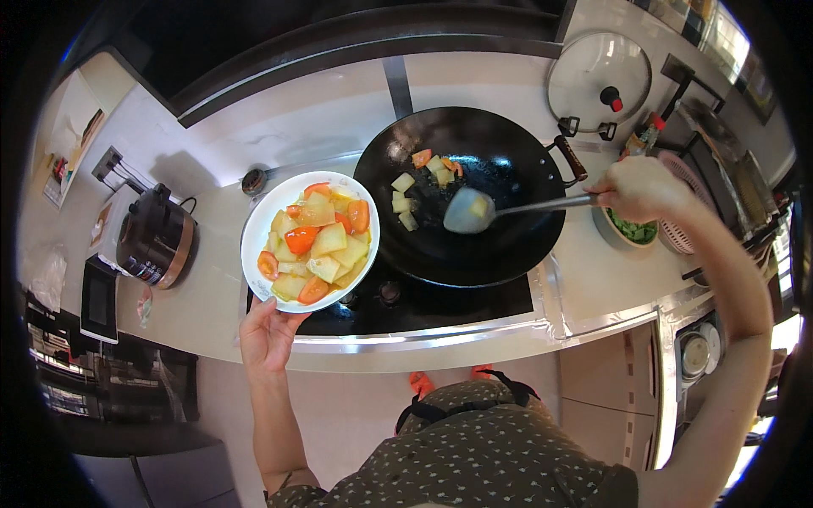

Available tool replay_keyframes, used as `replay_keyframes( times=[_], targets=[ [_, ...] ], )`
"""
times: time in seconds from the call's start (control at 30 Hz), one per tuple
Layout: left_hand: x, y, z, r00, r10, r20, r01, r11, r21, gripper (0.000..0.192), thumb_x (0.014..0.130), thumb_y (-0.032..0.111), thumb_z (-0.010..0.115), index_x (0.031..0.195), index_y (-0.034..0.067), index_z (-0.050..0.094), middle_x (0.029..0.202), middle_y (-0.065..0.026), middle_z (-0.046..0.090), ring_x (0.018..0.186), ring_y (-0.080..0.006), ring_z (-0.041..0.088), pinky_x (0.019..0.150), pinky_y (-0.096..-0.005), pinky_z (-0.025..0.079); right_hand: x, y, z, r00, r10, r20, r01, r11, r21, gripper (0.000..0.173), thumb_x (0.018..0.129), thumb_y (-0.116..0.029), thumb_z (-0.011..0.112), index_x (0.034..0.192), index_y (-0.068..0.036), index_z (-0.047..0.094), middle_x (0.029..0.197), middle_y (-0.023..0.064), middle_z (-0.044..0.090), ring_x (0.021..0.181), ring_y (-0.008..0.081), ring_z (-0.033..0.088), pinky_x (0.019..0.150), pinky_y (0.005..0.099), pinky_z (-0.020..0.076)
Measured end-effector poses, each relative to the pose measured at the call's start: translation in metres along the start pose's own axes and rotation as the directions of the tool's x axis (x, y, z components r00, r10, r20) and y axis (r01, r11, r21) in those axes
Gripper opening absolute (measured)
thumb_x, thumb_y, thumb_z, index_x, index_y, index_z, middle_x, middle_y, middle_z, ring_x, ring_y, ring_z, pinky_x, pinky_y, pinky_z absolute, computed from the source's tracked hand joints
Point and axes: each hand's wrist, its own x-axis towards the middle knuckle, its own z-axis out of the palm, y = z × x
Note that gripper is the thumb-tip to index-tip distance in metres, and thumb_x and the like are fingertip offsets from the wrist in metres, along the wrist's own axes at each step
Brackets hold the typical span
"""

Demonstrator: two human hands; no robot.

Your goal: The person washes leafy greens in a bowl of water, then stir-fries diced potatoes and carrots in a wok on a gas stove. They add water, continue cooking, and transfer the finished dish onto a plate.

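My left hand (270, 333) grips the lower rim of a white plate (249, 244), held level at the left side of the wok. Pale green melon-like chunks (330, 240) and tomato wedges (302, 240) in juice fill it. In my right hand (641, 187) is the handle of a metal wok spatula (458, 213), whose blade is down inside the black wok (495, 257) and carries one pale chunk. Several more chunks (403, 183) and a few tomato pieces (422, 158) lie on the wok's left and back wall.
The wok sits on a black cooktop (419, 314). A glass lid (591, 79) leans on the back wall. At right stand a bowl of chopped greens (635, 230), a pink basket (679, 238) and a red-capped bottle (646, 134). A dark electric cooker (155, 238) occupies the left counter.
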Motion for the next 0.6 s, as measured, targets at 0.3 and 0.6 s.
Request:
replay_keyframes(
  times=[0.3, 0.6],
  targets=[
    [0.004, 0.004, -0.009, 1.0, -0.013, -0.006, 0.013, 0.999, -0.045, 0.061, 0.081, -0.003, 0.052, 0.138, 0.002, 0.031, 0.136, -0.0206, 0.042, 0.124, -0.0381, 0.046, 0.093, -0.0539, 0.051, 0.051, -0.048, -0.003, 0.962, 0.017, 0.272, -0.147, 0.874, 0.464, 0.034, 0.089, -0.025, 0.053, 0.12, -0.016, 0.064, 0.063, 0.0027, 0.059, 0.049, 0.011, 0.054, 0.048, 0.0274, 0.045],
    [0.012, 0.003, -0.014, 0.999, -0.041, 0.016, 0.042, 0.998, -0.048, 0.06, 0.081, -0.001, 0.052, 0.137, 0.002, 0.033, 0.134, -0.0202, 0.044, 0.122, -0.0372, 0.048, 0.093, -0.0537, 0.05, 0.024, -0.03, -0.05, 0.978, -0.02, 0.206, 0.09, 0.938, -0.336, 0.019, 0.082, -0.021, 0.06, 0.097, -0.018, 0.072, 0.079, 0.0082, 0.068, 0.079, 0.0283, 0.065, 0.067, 0.0408, 0.0501]
  ],
)
